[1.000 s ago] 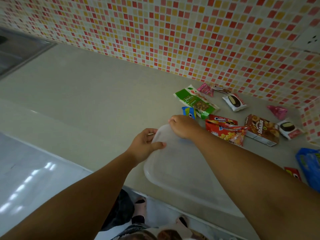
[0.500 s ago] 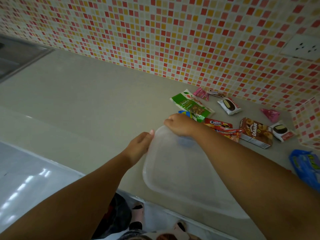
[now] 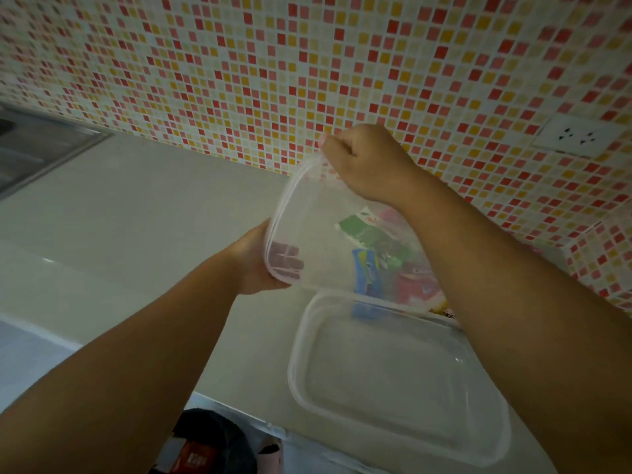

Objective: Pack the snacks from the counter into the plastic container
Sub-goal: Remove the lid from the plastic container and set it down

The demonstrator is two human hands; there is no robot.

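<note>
Head view: lid lifted clear of the plastic container, packing not yet begun.

The right hand (image 3: 367,162) pinches the far corner of the lid (image 3: 318,234), fingers curled round its rim; the left hand (image 3: 270,263) grips the near left edge, its fingers showing through the clear plastic. The lid is tilted up in the air between the hands. One plastic container (image 3: 393,371) sits open on the counter (image 3: 136,217) at the near edge, with nothing in it. Judged step: opening. Next the lid needs setting aside, away from the snacks. Through the lid, three snacks can be told: a green packet (image 3: 371,236), a blue one (image 3: 366,268) and a red one (image 3: 415,285); any others are hidden by the right arm.
</note>
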